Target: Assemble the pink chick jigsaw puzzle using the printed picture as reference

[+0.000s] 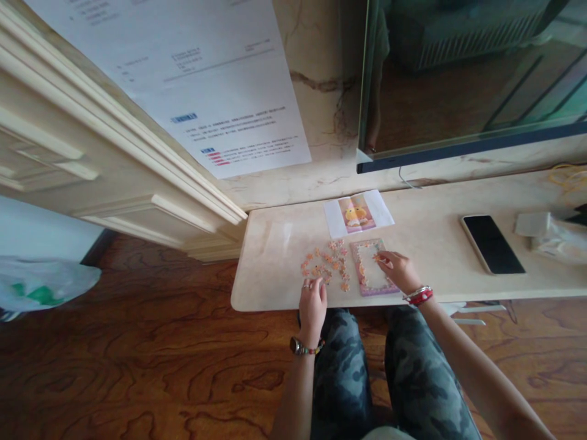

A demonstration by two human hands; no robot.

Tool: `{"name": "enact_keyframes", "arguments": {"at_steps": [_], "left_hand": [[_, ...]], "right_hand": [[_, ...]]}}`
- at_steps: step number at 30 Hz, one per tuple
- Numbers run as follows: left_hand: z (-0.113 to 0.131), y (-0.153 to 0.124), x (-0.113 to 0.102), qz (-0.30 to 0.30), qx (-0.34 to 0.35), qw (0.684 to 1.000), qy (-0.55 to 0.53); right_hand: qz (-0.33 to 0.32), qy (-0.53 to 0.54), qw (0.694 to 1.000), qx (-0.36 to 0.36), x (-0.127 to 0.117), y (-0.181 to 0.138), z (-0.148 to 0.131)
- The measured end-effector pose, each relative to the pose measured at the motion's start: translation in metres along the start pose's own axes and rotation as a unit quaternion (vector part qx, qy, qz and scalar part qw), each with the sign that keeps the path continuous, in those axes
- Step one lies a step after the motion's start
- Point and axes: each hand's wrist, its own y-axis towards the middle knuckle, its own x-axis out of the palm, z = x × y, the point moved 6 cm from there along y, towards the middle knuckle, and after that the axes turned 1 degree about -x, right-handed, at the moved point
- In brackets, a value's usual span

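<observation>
Loose jigsaw puzzle pieces point(337, 264), orange and pink, are scattered on the pale table's left part. My left hand point(313, 305) is at their near side, its fingers curled together; whatever they may hold is hidden. To the right of the pieces lies a puzzle frame point(361, 276), with joined pieces along its border and a whitish bare middle. Over its right side, my right hand point(398, 270) pinches a small puzzle piece point(376, 257). Behind the frame rests a white paper sheet point(383, 211) with a printed picture of a yellow figure.
A phone point(493, 244) lies farther right on the table point(431, 238), with a plastic packet point(562, 238) and yellow cable point(568, 177) beyond. A large dark screen point(458, 91) hangs above. A cream door panel point(114, 177) is at left; a plastic bag point(46, 281) is beside it.
</observation>
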Motion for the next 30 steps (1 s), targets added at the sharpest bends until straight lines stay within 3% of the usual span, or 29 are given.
{"name": "enact_keyframes", "arguments": {"at_steps": [5, 10, 15, 21, 30], "left_hand": [[0.017, 0.001, 0.006, -0.019, 0.017, 1.000, -0.003], [0.029, 0.001, 0.008, -0.038, 0.035, 0.999, -0.004], [0.026, -0.005, 0.011, -0.062, 0.037, 0.997, -0.004], [0.016, -0.011, 0.012, -0.075, 0.025, 0.997, 0.002], [0.019, -0.011, 0.012, -0.079, 0.024, 0.996, -0.011]], "right_hand": [[0.000, -0.024, 1.000, -0.004, -0.007, 0.020, 0.012], [-0.046, -0.058, 0.996, -0.041, 0.008, 0.037, 0.003], [-0.081, -0.120, 0.986, -0.079, 0.025, 0.042, -0.001], [-0.130, -0.162, 0.959, -0.194, 0.031, 0.045, -0.012], [-0.145, -0.164, 0.945, -0.244, 0.034, 0.048, -0.015]]}}
